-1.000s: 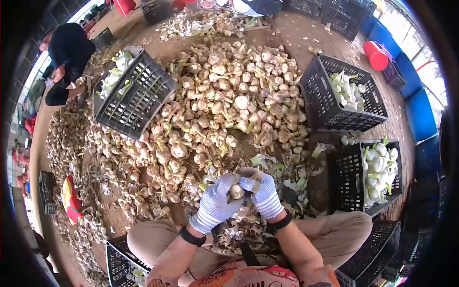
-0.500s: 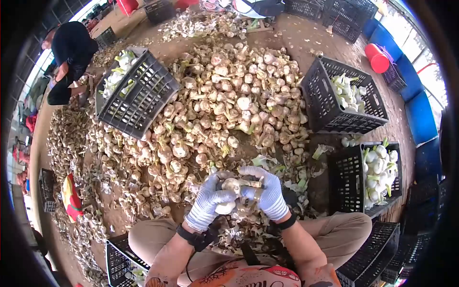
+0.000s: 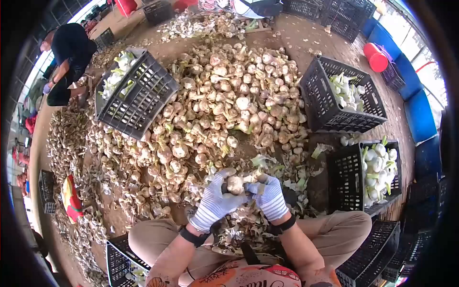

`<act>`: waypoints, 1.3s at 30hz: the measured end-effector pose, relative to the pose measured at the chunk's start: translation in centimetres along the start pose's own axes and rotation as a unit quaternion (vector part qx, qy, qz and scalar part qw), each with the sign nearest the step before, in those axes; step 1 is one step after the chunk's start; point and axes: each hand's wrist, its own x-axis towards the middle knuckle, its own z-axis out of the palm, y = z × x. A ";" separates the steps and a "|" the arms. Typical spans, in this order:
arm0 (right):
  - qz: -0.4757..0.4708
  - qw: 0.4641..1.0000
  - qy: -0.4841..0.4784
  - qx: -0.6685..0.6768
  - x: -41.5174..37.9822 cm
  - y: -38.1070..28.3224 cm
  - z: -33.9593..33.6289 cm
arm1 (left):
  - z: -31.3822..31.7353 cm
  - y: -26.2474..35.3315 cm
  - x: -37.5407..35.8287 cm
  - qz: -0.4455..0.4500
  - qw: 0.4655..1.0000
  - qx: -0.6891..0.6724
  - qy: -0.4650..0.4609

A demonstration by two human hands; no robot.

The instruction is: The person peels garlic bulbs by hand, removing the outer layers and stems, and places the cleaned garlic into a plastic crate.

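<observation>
In front of my lap, my left hand [image 3: 215,201], in a striped white glove, holds a garlic bulb [image 3: 235,185] at its fingers, palm turned up. The bulb is brownish-white, with its stem pointing right. My right hand [image 3: 270,197], gloved alike, is closed at the stem side of the same bulb, its fingertips partly hidden. Just beyond both hands spreads a large heap of unpeeled garlic [image 3: 224,100]. Loose skins and leaf scraps [image 3: 239,227] lie below my hands, between my legs.
Black crates of cleaned white garlic stand at the right [image 3: 344,201], upper right [image 3: 311,91] and, tilted, upper left [image 3: 148,91]. Another crate [image 3: 117,260] is beside my left knee. A person in dark clothes [image 3: 71,52] bends at the far left. A red bucket [image 3: 375,58] lies at upper right.
My left hand has turned palm up and its fingers have opened out around the bulb. The white bulb under my left thumb no longer shows. My right hand stays close by.
</observation>
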 end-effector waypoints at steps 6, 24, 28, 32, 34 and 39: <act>-0.003 0.998 -0.020 -0.059 -0.4 -1.2 -0.1 | -0.5 0.5 -0.3 -0.078 0.993 -0.084 0.018; -0.204 0.913 0.012 -0.354 -0.2 -2.0 1.6 | -1.2 -0.1 -0.9 -0.145 0.965 -0.216 0.044; -0.209 0.927 -0.006 -0.310 0.6 -1.1 1.6 | -1.4 -0.8 -0.8 -0.175 0.914 -0.367 -0.007; -0.089 0.992 -0.088 -0.015 1.3 0.1 0.9 | -2.1 -0.7 -1.0 -0.176 0.899 -0.398 -0.060; -0.129 0.976 -0.166 -0.056 1.7 -0.4 0.2 | -2.6 -0.9 -1.6 -0.177 0.886 -0.418 -0.095; -0.212 0.931 -0.280 -0.095 1.3 -2.1 0.0 | -2.7 -1.1 -2.0 -0.192 0.857 -0.452 -0.157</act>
